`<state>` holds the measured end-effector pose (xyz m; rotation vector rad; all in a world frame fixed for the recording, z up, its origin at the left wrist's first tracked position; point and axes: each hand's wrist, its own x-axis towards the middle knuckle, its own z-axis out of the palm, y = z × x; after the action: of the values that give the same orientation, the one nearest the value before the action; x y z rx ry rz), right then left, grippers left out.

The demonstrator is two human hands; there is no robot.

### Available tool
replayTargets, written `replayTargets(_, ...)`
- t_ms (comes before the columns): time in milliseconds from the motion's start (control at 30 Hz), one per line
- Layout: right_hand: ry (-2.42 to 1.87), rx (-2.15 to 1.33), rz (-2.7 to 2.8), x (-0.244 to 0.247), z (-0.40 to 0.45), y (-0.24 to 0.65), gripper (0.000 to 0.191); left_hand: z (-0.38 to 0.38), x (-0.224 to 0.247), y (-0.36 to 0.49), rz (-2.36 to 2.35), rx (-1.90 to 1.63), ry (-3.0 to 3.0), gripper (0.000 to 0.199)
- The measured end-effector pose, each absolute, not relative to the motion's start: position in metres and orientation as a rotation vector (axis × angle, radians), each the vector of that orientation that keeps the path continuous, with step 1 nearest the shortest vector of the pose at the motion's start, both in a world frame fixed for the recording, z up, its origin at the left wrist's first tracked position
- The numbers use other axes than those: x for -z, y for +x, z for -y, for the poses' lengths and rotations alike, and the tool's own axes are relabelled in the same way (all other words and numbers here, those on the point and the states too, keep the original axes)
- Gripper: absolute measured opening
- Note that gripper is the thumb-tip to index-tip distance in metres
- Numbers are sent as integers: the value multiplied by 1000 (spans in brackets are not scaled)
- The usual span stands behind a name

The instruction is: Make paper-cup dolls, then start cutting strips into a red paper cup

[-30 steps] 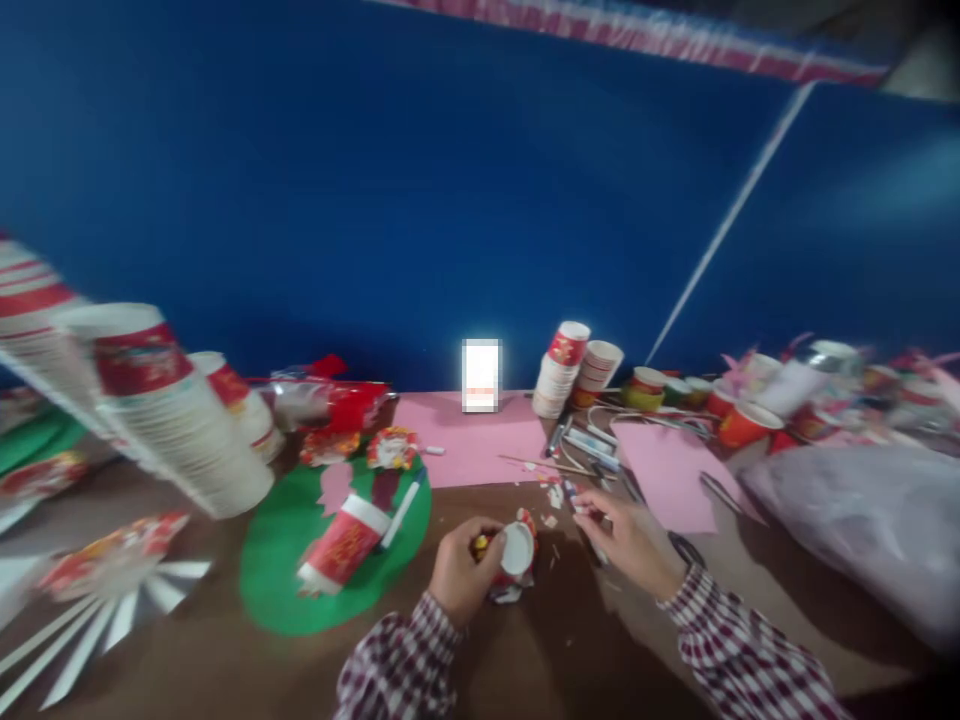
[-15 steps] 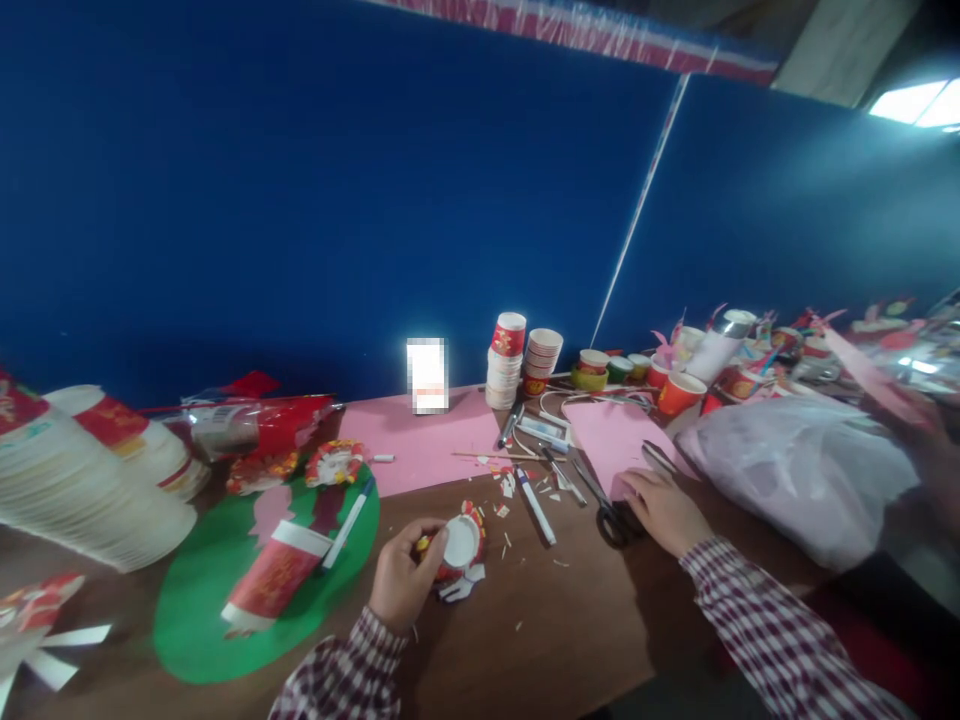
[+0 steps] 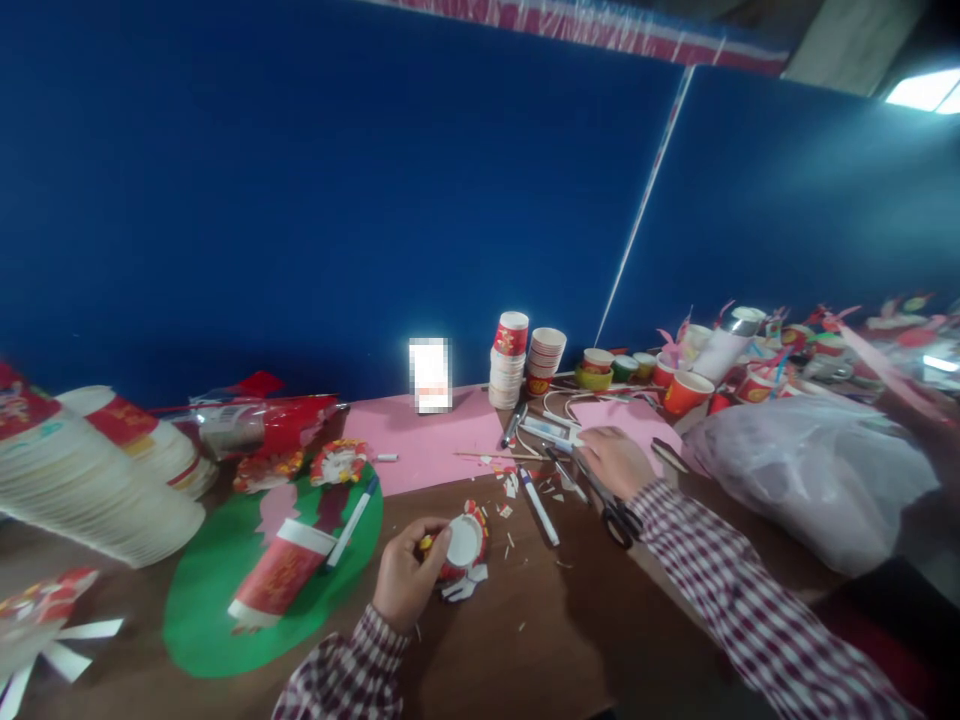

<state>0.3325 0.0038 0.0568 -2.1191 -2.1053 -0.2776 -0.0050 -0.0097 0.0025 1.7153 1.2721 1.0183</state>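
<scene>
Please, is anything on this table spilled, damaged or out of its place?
Yes. Small paper scraps lie scattered beside the white marker, like waste. A red cup lies on its side on the green sheet, whereas other cups stand stacked. The cup piece in the left hand looks ragged.

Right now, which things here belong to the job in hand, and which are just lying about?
Likely part of the job:
cut paper cup, held by the left hand
black-handled scissors, close by the right hand
paper scraps

Apparently just lying about:
tall paper-cup stack, at the back
translucent plastic bag
silver-topped bottle
</scene>
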Motion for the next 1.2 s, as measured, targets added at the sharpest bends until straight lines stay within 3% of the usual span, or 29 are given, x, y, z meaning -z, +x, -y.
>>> replayTargets(300,-2187,64,2246,-42,-96,305,26,10,-9,-8,-1303,-1017,1676,23)
replayTargets(700,-2112,138,2015,-61,-62,299,30,5,-8,-13,-1305,-1081,1536,24)
replayTargets(767,-1935,-8,1846,-64,-41,290,27,2,-7,-15,-1282,-1112,1458,26)
replayTargets(1000,-1362,-1062,1224,-61,42,235,30,-5,-1,-12,-1269,-1163,1429,30)
replayTargets(1067,-1242,-1238,1040,-56,59,221,36,-5,-2,-11,-1334,-1135,1541,28)
replayTargets(1200,-1035,-1484,741,-50,80,202,24,13,-17,-10,-1619,-1301,1837,43)
